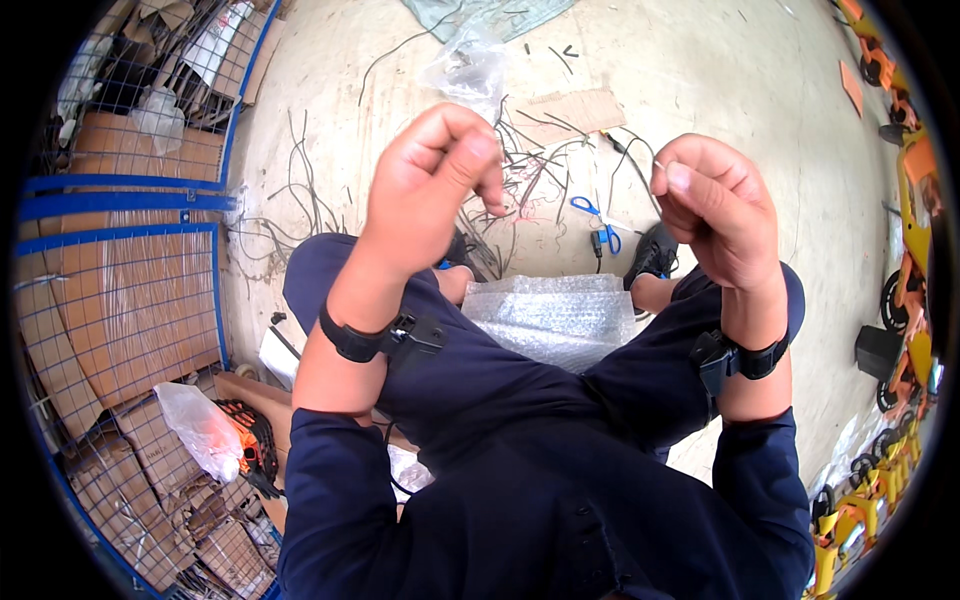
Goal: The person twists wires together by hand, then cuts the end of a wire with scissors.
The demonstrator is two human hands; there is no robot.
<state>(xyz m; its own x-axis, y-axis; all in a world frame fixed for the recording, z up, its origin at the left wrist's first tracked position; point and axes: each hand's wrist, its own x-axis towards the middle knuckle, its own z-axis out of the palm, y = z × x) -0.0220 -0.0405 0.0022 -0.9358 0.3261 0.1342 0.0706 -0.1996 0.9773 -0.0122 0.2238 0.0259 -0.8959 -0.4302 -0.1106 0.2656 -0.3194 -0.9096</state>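
My left hand [432, 190] is raised over the floor with its fingers curled in and the thumb pressed near the index finger. Whatever it may hold is too small or hidden to make out. Across from it, my right hand [718, 205] pinches a thin black cable between thumb and index finger, with a pale tip showing at the fingertips. A dark connector [612, 143] shows to the left of that hand. Blue-handled scissors [598, 221] lie on the floor between my hands, beside a small black plug [597, 242].
Cut black wires [525, 180] lie scattered ahead, near a cardboard piece [565, 115] and clear plastic bag [468, 68]. Bubble wrap [550, 315] lies between my legs. A blue mesh cage [125, 205] of cardboard stands left; yellow and orange wheeled items [912, 200] line the right.
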